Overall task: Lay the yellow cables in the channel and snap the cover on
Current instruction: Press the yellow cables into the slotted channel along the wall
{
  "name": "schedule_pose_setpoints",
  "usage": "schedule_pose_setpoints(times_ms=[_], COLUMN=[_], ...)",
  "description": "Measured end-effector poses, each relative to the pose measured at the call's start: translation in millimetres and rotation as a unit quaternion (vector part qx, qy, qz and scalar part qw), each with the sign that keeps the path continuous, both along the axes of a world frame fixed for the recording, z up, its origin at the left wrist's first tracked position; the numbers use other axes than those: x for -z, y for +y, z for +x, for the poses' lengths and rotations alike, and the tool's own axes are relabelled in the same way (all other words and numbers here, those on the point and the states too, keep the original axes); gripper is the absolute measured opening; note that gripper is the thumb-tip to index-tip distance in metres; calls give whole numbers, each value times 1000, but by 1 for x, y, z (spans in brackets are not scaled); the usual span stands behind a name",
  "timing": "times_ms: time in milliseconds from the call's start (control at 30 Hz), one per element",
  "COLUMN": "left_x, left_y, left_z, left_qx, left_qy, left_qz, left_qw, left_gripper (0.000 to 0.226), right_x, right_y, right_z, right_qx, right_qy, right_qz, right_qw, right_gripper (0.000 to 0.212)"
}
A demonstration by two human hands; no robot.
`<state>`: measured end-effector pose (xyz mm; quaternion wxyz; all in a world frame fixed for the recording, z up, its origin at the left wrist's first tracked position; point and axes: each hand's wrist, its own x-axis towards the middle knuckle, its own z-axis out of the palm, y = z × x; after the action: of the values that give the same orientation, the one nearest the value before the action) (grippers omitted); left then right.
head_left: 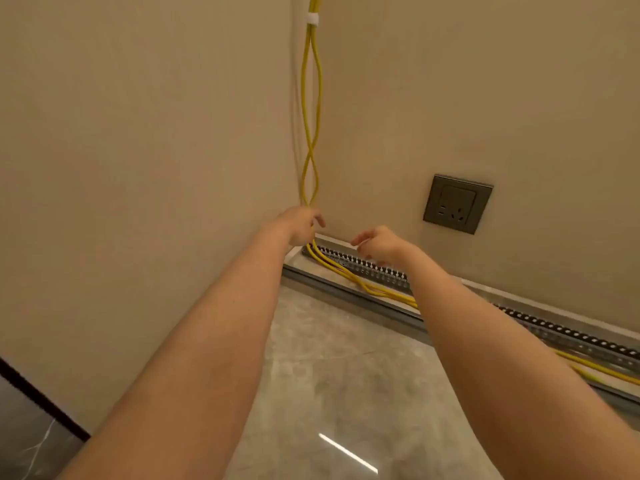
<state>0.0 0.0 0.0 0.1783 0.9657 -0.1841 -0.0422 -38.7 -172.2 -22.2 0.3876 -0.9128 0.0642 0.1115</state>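
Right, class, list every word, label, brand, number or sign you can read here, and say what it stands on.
No text can be read anywhere in this view.
Wall socket: dark faceplate, no print shows.
White tie on the yellow cables: no lettering shows.
Perforated channel: only holes, no markings.

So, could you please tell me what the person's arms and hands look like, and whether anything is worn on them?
The left forearm and right forearm are bare, no sleeves in view. The left hand and right hand wear no gloves; no watch, bracelet or ring shows.
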Motion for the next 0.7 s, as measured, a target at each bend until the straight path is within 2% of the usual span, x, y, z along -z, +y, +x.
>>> schedule_pose_setpoints(times_ms=[200, 500, 633, 700], left_x=[19, 41, 51, 55], left_y=[0, -9, -17, -19], left_z=[11, 32, 38, 38], left_qx=[9, 40, 53, 58], left_qy=[20, 20, 15, 3], left_qz=[16, 29, 67, 134], left_qw=[1000, 999, 996, 989], left_gripper=[38, 48, 44, 45], right_x=[28, 54, 56, 57], right_y=[-2, 2, 4, 2], right_z=[-6, -4, -8, -9], right_qx=[-22, -78, -96, -108], right_qy=[40, -13, -10, 8], right_qz=[-102, -278, -364, -374], right_qw=[994, 957, 926, 921], right_gripper=[35, 26, 10, 10])
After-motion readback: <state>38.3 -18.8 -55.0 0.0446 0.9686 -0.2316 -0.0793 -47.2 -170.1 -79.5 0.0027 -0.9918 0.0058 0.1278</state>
